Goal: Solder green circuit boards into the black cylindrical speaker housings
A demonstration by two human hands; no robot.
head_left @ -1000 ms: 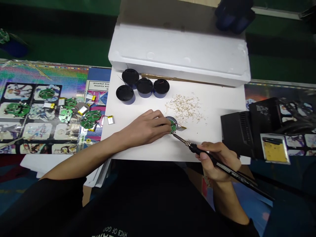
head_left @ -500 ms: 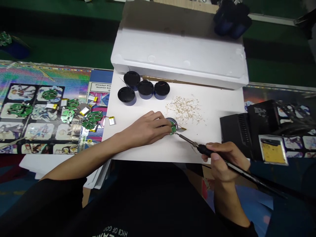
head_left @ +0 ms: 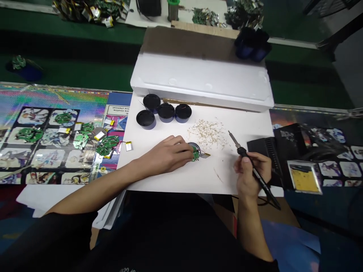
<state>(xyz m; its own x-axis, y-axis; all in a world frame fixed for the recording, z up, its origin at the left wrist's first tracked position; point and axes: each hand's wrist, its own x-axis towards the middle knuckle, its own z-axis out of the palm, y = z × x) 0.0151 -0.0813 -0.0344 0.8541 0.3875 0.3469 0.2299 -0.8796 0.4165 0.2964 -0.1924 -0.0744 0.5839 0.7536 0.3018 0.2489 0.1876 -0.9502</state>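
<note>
Left hand point(head_left: 175, 155): palm down, fingers laid close together at the left edge of the green board point(head_left: 195, 154); whether it is pinched or merely pressed cannot be told, the grip being hidden.
Right hand point(head_left: 251, 174): wrapped round the black handle of the iron point(head_left: 258, 177), well apart from the left hand.
Iron tip point(head_left: 233, 138): slim, metallic, aimed at the far side beside the scraps point(head_left: 210, 134), clear of the board; when used, it is best brought in low from the right, touched briefly, lifted cleanly, with the left fingers well avoided.
Board: near the middle of the smooth white sheet point(head_left: 167, 183), by a dark round rim point(head_left: 194, 144); steady, light pressure seems called for, so that turning is prevented.
Battery point(head_left: 204, 155): flat, silvery, yellow-edged, just right of the board; its thin lead is best left slack and away from hot metal.
Scraps: pale, crumbly, scattered loosely; best kept off the joint.
Cups point(head_left: 166, 112): four, dark, round, smooth-walled, grouped beyond the left hand, fine wires seen at some.
Foam block point(head_left: 204, 81): white, matt, long, with shallow round dimples, set along the far edge.
Sponge point(head_left: 304, 177): flat, yellow, in a pale tray at far right, beside a ridged black box point(head_left: 262, 149).
Spare boards point(head_left: 107, 145): green, wired to silvery packs, strewn on glossy printed card at left.
</note>
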